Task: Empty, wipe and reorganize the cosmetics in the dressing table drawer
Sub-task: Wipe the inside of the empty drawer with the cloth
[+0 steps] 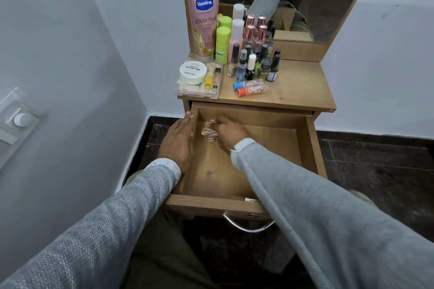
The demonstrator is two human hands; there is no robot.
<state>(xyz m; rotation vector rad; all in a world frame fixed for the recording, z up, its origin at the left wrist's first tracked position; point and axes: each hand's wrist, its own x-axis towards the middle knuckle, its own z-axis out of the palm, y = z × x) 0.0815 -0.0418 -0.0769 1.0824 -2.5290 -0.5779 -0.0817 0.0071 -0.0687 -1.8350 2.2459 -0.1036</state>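
Note:
The wooden drawer (307, 148) of the dressing table is pulled out, and its floor looks bare except for a small white object (250, 199) at the near edge. My right hand (229, 135) reaches into the far left corner and grips a crumpled pale cloth (208, 133) against the drawer floor. Along the drawer's left wall lies my left hand (179, 141), fingers straight. The cosmetics stand on the tabletop (298, 87): a pink Vaseline tube (203, 19), green bottles (222, 42), several small nail polish bottles (253, 63) and two lip balm tubes (251, 87) lying flat.
A clear plastic box (197, 82) with a white round tub (192, 72) on it sits at the tabletop's left front corner. A mirror (305, 0) stands behind the bottles. A metal handle (249, 226) hangs under the drawer front. White walls close in on the left; the floor is dark.

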